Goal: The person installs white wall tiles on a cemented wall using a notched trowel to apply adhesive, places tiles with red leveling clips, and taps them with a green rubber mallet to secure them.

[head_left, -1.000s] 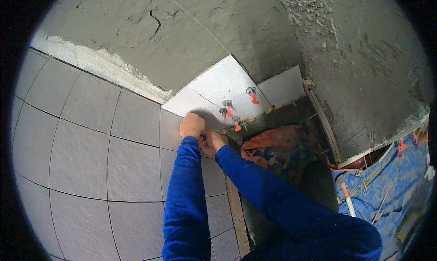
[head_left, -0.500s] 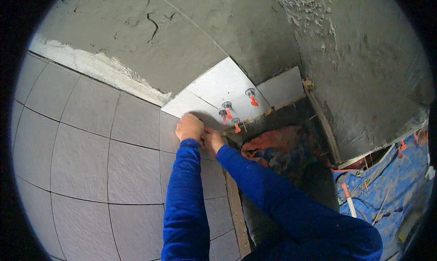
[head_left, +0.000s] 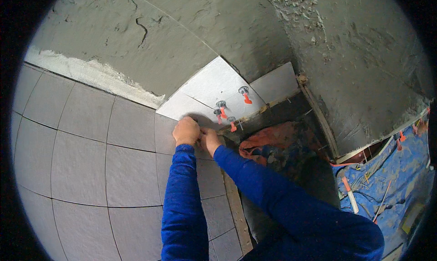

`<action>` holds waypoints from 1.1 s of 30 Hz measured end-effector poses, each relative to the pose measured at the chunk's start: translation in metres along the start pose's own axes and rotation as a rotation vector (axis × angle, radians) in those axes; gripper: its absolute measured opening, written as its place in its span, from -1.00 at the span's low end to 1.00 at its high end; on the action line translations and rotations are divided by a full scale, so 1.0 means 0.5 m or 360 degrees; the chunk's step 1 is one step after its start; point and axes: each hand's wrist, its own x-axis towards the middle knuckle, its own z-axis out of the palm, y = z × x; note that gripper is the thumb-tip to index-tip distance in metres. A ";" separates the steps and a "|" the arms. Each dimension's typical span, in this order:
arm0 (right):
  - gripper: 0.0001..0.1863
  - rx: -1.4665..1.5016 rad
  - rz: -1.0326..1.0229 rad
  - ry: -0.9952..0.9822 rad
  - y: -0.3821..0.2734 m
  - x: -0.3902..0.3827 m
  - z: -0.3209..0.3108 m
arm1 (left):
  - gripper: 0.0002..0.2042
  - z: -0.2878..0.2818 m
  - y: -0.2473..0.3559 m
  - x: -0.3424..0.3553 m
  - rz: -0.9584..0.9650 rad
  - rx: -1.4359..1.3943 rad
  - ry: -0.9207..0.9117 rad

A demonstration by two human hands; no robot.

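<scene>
My left hand [head_left: 185, 130] and my right hand [head_left: 210, 140] are side by side, pressed on the lower edge of a light grey wall tile [head_left: 184, 107] where it meets the grey tiled surface [head_left: 91, 147]. Both hands have curled fingers; what they pinch is hidden. A larger light tile [head_left: 214, 81] sits above it. Three orange levelling clips [head_left: 222, 110] stick out of the joints just right of my hands. Both arms wear blue sleeves.
Rough grey mortar [head_left: 136, 38] covers the wall above the tiles. A dark recess holds an orange rag or glove [head_left: 268, 140]. At the right lies blue sheeting [head_left: 391, 179] with tools, a white tube and more orange clips.
Both hands have stayed at the same tile edge; they shifted only slightly down and left in the picture as my head moved a little.
</scene>
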 end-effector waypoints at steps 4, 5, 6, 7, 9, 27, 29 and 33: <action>-0.79 0.0301 -0.0154 0.0021 0.000 0.001 0.009 | -0.65 -0.002 -0.001 0.012 0.0031 0.0018 -0.0136; -0.77 0.0196 -0.0126 0.0011 -0.004 -0.002 0.007 | -0.64 0.000 -0.003 0.014 0.0037 0.0031 -0.0158; -0.75 0.0077 -0.0051 0.0021 -0.009 -0.003 0.002 | -0.64 0.001 -0.005 0.017 0.0068 0.0042 -0.0180; -0.78 0.0061 -0.0100 -0.0007 -0.014 -0.005 -0.003 | -0.63 0.003 -0.008 0.021 0.0090 0.0053 -0.0209; -0.80 0.0001 -0.0088 -0.0028 -0.022 -0.009 -0.010 | -0.63 0.008 -0.013 0.029 0.0083 0.0018 -0.0224; -0.79 0.0448 0.0253 -0.0343 -0.032 -0.007 -0.033 | -0.66 0.020 -0.001 0.009 -0.0109 -0.0069 0.0074; -0.82 0.0447 0.0134 -0.0287 -0.017 -0.001 -0.025 | -0.65 0.021 0.000 -0.007 -0.0016 0.0000 0.0167; -0.78 0.0520 0.0118 -0.0119 0.011 0.008 0.005 | -0.66 0.026 0.003 -0.021 -0.0056 -0.0069 0.0188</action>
